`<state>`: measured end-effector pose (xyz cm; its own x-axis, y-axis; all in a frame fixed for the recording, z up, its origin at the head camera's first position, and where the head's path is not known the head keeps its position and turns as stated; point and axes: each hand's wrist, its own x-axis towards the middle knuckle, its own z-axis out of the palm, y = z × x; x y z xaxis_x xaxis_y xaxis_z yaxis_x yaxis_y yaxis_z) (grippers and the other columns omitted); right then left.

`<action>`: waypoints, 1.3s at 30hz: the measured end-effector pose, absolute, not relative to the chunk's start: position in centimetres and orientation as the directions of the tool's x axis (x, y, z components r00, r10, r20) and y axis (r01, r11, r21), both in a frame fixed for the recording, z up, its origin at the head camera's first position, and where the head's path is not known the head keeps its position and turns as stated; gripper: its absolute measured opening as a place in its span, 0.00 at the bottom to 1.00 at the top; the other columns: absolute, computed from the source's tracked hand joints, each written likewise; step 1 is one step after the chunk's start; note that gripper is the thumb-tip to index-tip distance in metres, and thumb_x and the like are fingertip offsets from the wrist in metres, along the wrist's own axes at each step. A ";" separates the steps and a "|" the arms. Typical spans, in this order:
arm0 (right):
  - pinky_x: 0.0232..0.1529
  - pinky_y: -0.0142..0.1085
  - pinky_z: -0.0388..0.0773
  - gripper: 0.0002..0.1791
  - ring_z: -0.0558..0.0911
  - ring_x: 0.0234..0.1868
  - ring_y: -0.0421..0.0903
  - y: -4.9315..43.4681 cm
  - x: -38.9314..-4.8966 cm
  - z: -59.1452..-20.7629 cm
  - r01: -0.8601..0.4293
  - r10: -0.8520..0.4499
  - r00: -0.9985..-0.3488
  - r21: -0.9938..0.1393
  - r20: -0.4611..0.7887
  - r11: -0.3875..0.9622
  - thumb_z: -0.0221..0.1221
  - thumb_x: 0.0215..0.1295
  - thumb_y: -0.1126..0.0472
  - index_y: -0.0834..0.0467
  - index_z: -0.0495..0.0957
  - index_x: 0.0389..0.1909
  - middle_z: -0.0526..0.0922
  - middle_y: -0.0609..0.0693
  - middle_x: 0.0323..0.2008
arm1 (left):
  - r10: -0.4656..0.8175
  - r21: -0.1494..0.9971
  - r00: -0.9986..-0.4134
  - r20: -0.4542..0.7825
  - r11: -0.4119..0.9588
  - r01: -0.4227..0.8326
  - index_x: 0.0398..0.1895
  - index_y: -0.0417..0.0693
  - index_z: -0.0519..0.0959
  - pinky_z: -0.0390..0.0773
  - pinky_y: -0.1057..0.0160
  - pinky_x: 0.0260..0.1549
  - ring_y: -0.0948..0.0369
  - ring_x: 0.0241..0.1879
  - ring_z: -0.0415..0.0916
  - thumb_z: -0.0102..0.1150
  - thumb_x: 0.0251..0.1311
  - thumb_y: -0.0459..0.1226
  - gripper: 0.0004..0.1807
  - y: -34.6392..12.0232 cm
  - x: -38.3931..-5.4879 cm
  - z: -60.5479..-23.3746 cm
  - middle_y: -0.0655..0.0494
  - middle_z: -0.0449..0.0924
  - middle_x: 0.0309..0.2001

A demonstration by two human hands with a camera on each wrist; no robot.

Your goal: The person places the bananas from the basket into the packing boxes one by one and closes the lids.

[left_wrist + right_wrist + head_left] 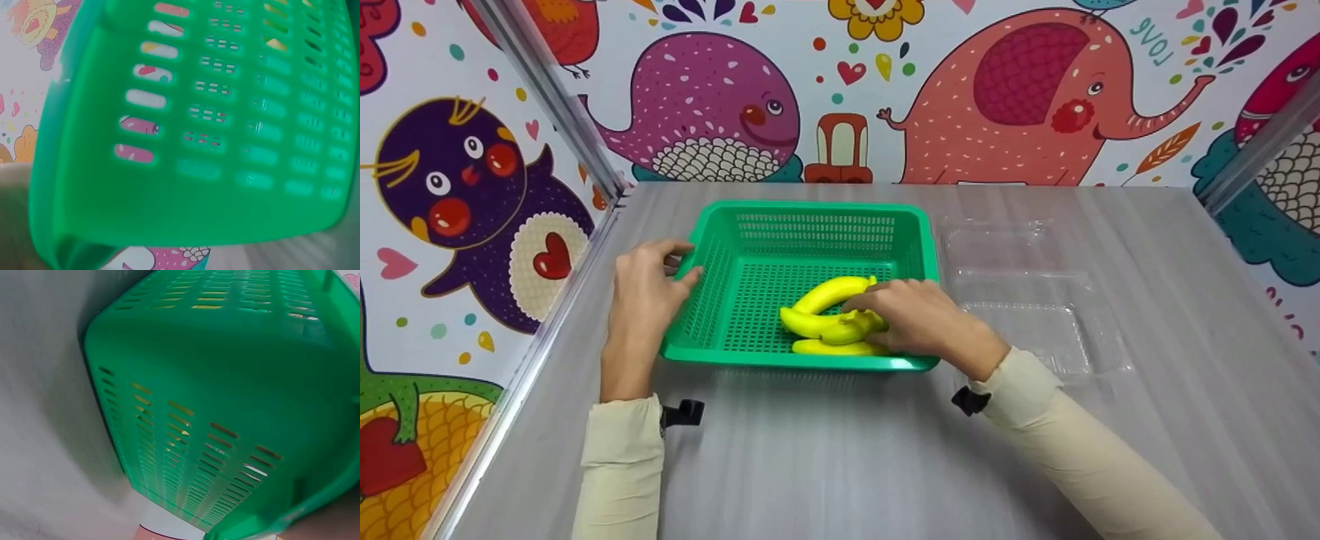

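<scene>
A green plastic basket (802, 361) with slotted walls stands on the table. Several yellow bananas (832, 291) lie together in its front right part. My left hand (645, 292) holds the basket's left rim, thumb and fingertips at the edge. Reaching over the right wall, my right hand (919, 319) has its curled fingers on the bananas and covers their right ends; its fingertips are partly hidden. The left wrist view shows the basket's outer wall (140, 219), with a blurred bit of hand at the rim. Yellow shows through the slots in the right wrist view's basket wall (225, 354).
A clear plastic container (1084, 330) with its lid raised stands to the right of the basket, partly behind my right forearm. Cartoon-printed walls (840, 90) border the grey table (810, 465) at the back and sides.
</scene>
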<state>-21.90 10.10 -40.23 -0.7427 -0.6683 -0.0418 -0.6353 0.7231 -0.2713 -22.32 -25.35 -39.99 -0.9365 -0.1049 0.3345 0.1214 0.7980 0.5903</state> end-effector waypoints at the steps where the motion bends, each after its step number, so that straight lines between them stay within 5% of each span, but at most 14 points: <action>1: 0.34 0.37 0.82 0.24 0.82 0.39 0.47 10.1 -21.9 -40.2 -0.633 -0.665 -0.745 -0.267 -0.044 0.727 0.75 0.67 0.56 0.48 0.87 0.64 0.92 0.49 0.54 | -0.089 0.581 -0.935 0.344 0.802 0.138 0.56 0.34 0.88 0.89 0.41 0.52 0.39 0.48 0.89 0.74 0.65 0.29 0.17 -25.4 -22.4 -40.0 0.33 0.90 0.50; 8: 0.34 0.39 0.83 0.20 0.84 0.38 0.49 10.0 -21.8 -40.3 -0.651 -0.676 -0.736 -0.239 -0.032 0.721 0.75 0.68 0.56 0.49 0.90 0.60 0.93 0.48 0.51 | -0.049 0.545 -0.921 0.387 0.818 0.185 0.55 0.32 0.88 0.90 0.41 0.50 0.39 0.47 0.89 0.75 0.63 0.28 0.17 -25.7 -22.6 -40.3 0.32 0.89 0.50; 20: 0.56 0.49 0.89 0.18 0.87 0.56 0.51 10.4 -21.5 -40.8 -0.675 -0.683 -0.724 -0.311 0.101 0.669 0.70 0.73 0.60 0.50 0.88 0.61 0.91 0.48 0.56 | 0.001 0.494 -0.880 0.475 0.828 0.267 0.51 0.30 0.88 0.90 0.41 0.46 0.38 0.43 0.89 0.76 0.60 0.25 0.16 -25.8 -22.7 -40.7 0.30 0.89 0.46; 34: 0.50 0.40 0.90 0.21 0.85 0.56 0.47 11.7 -21.1 -39.2 -0.729 -0.659 -0.684 -0.278 0.313 0.625 0.71 0.72 0.55 0.47 0.86 0.64 0.89 0.45 0.56 | -0.017 0.497 -0.881 0.474 0.830 0.251 0.51 0.31 0.88 0.90 0.42 0.45 0.38 0.44 0.89 0.75 0.61 0.26 0.15 -25.6 -22.8 -40.8 0.31 0.89 0.46; 39: 0.55 0.41 0.88 0.23 0.84 0.59 0.46 12.8 -21.0 -38.5 -0.739 -0.630 -0.668 -0.260 0.396 0.621 0.73 0.71 0.54 0.47 0.85 0.65 0.88 0.44 0.58 | -0.019 0.489 -0.881 0.472 0.838 0.244 0.51 0.31 0.88 0.89 0.40 0.46 0.38 0.44 0.88 0.75 0.61 0.26 0.14 -25.6 -22.7 -40.8 0.31 0.89 0.47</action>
<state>-20.95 12.78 -38.45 -0.6682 -0.6297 0.3961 -0.7394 0.6210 -0.2602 -22.70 -25.58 -40.80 -0.8814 -0.0187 0.4721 0.2440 0.8377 0.4887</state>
